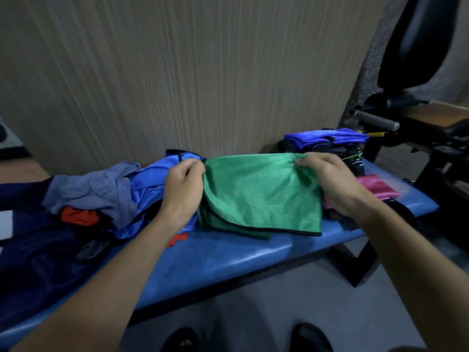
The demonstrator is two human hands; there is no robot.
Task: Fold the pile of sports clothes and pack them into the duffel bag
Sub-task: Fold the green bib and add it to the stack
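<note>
A green mesh garment [258, 196] with black trim lies folded over on the blue padded bench [228, 260]. My left hand [182, 189] pinches its upper left corner and my right hand [330, 179] pinches its upper right corner, holding the top edge taut. To the left sits a pile of loose clothes: a shiny blue piece [149, 189], a grey-blue shirt [101, 189], an orange piece [78, 215]. A dark navy bag or cloth [35, 270] lies at the bench's left end; I cannot tell which it is.
A pink folded garment [375, 189] lies under my right wrist. A stack of blue and black items [327, 142] sits at the bench's far right end. Black gym equipment [418, 123] stands to the right. A wood-grain wall is directly behind. My shoes show on the grey floor.
</note>
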